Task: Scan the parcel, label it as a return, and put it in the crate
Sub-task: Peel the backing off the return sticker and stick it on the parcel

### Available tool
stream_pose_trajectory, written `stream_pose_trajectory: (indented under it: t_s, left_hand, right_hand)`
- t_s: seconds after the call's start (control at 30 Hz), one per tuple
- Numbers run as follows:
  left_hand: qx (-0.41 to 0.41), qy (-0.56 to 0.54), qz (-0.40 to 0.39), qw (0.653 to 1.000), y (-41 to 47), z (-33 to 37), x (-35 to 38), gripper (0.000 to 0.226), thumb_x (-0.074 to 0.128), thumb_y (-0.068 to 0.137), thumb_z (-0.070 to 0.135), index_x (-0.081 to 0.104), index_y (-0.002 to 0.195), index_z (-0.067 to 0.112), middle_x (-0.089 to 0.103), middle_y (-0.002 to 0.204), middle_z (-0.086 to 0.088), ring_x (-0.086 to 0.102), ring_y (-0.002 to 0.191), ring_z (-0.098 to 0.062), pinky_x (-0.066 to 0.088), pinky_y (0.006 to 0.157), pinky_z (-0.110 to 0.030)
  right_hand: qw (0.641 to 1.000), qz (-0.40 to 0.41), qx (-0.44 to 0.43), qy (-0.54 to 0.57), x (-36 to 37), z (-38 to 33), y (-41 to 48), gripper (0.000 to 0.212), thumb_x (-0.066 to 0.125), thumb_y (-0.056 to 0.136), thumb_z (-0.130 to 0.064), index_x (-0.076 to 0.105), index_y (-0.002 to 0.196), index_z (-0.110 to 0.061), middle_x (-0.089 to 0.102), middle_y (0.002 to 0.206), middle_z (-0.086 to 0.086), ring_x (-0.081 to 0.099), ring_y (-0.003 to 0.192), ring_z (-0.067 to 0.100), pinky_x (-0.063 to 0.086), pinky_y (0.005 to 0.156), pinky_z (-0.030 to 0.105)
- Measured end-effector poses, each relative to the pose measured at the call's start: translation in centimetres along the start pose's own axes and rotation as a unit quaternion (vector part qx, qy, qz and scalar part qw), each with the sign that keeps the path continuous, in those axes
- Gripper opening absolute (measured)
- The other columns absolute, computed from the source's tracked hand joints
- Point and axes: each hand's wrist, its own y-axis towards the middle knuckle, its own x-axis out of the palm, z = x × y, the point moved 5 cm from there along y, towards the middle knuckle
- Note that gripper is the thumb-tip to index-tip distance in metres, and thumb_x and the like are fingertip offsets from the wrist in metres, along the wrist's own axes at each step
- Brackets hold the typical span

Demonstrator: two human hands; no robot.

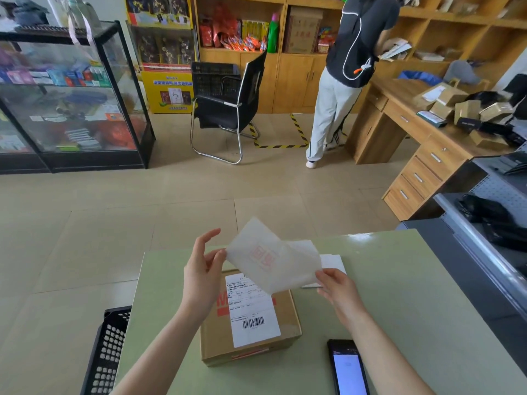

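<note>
Holding: translucent white label sheet with red print [271, 256], above brown cardboard parcel [251, 332]
Left hand [204, 276]: pinching sheet's left edge
Right hand [338, 287]: pinching its lower right corner

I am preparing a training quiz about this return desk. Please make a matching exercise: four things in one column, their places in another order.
Things:
1. return label sheet
2. parcel
3. phone
4. crate

Places:
A. on the floor, left of the table
B. on the table, under the sheet
C. held by left hand and right hand
D. on the table, right of the parcel

Pairs: 1-C, 2-B, 3-D, 4-A
</note>
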Motion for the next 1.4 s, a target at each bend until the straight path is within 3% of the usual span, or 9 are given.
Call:
stream_pose_trajectory:
  t_s: [0.17, 0.33, 0.57, 0.73, 0.87, 1.0, 1.13, 1.27, 1.4]
  left_hand:
    - [0.006, 0.004, -0.006, 1.000, -0.2, 0.3, 0.5, 0.046, 0.051, 0.097, 0.013, 0.051, 0.110, 0.057, 0.076, 0.085, 0.012, 0.053, 0.066, -0.019, 0.043, 0.049, -0.013]
    - [0.006, 0.004, -0.009, 1.000, -0.2, 0.5, 0.5, 0.048, 0.045, 0.100, 0.007, 0.053, 0.112, 0.053, 0.076, 0.091, 0.011, 0.071, 0.088, -0.008, 0.057, 0.081, -0.024]
    - [0.020, 0.030, -0.020, 0.999, -0.3, 0.2, -0.2, 0.042, 0.044, 0.100, 0.006, 0.053, 0.121, 0.041, 0.075, 0.100, 0.002, 0.072, 0.089, -0.013, 0.059, 0.081, -0.037]
    - [0.029, 0.046, -0.022, 0.998, -0.5, 0.2, -0.4, 0.045, 0.045, 0.099, 0.004, 0.052, 0.120, 0.044, 0.075, 0.099, 0.009, 0.072, 0.088, -0.010, 0.059, 0.076, -0.026]
    - [0.029, 0.044, -0.017, 0.998, -0.7, 0.3, -0.8, 0.049, 0.045, 0.099, 0.005, 0.051, 0.116, 0.050, 0.074, 0.100, 0.008, 0.071, 0.088, -0.009, 0.059, 0.072, -0.021]
    - [0.026, 0.038, -0.010, 0.999, -0.8, 0.0, -1.2, 0.046, 0.046, 0.099, 0.004, 0.050, 0.121, 0.045, 0.075, 0.098, 0.010, 0.071, 0.089, -0.008, 0.059, 0.071, -0.020]
    - [0.024, 0.034, -0.006, 0.999, -1.0, 0.0, -1.1, 0.046, 0.047, 0.099, 0.005, 0.049, 0.123, 0.044, 0.075, 0.097, 0.015, 0.071, 0.089, -0.005, 0.061, 0.074, -0.026]
    - [0.035, 0.036, -0.016, 0.999, -1.5, 0.3, -0.2, 0.047, 0.049, 0.098, 0.007, 0.047, 0.123, 0.047, 0.074, 0.100, 0.022, 0.071, 0.076, -0.016, 0.060, 0.067, -0.040]
    - [0.041, 0.020, -0.036, 0.998, -2.3, 0.7, 0.7, 0.047, 0.055, 0.096, 0.011, 0.046, 0.125, 0.047, 0.074, 0.100, 0.021, 0.072, 0.085, -0.006, 0.055, 0.061, -0.014]
  right_hand:
    - [0.995, 0.078, 0.049, 0.042, -3.6, 2.3, 0.7, 0.012, 0.060, 0.090, -0.006, 0.060, 0.100, 0.002, 0.059, 0.089, 0.017, 0.057, 0.077, 0.024, 0.052, 0.084, 0.044]
    - [0.980, 0.179, 0.068, 0.051, -7.7, 4.3, 0.9, 0.020, 0.054, 0.091, 0.000, 0.056, 0.111, -0.002, 0.062, 0.096, 0.022, 0.063, 0.072, 0.032, 0.053, 0.080, 0.045]
    - [0.973, 0.202, 0.070, -0.081, -8.3, 7.2, 1.5, 0.027, 0.048, 0.089, 0.003, 0.061, 0.113, -0.001, 0.063, 0.104, 0.020, 0.066, 0.068, 0.031, 0.059, 0.073, 0.044]
    - [0.967, 0.137, 0.038, -0.212, -5.0, 8.0, 1.1, 0.034, 0.044, 0.091, 0.000, 0.065, 0.117, -0.007, 0.062, 0.097, 0.010, 0.065, 0.069, 0.026, 0.059, 0.054, 0.033]
    - [0.960, 0.052, 0.046, -0.271, -2.5, 8.6, 0.5, 0.036, 0.047, 0.093, -0.007, 0.059, 0.126, -0.015, 0.064, 0.101, 0.009, 0.063, 0.081, 0.028, 0.060, 0.071, 0.041]
    - [0.918, 0.028, -0.065, -0.391, -0.5, 5.8, -0.6, 0.043, 0.051, 0.095, -0.023, 0.046, 0.138, -0.022, 0.052, 0.136, 0.004, 0.055, 0.119, 0.022, 0.043, 0.093, 0.029]
    - [0.922, 0.008, -0.210, -0.324, 2.9, 0.3, -2.7, 0.042, 0.047, 0.097, -0.028, 0.044, 0.139, -0.028, 0.044, 0.134, -0.012, 0.045, 0.124, 0.005, 0.034, 0.099, 0.020]
    - [0.952, -0.091, -0.205, -0.209, 7.5, -4.0, -4.9, 0.030, 0.050, 0.096, -0.036, 0.053, 0.125, -0.039, 0.059, 0.117, -0.021, 0.056, 0.106, -0.007, 0.044, 0.085, 0.010]
    - [0.971, -0.171, -0.141, -0.090, 10.9, -5.7, -6.3, 0.024, 0.054, 0.093, -0.040, 0.062, 0.115, -0.036, 0.070, 0.107, -0.009, 0.066, 0.100, 0.003, 0.056, 0.083, 0.025]
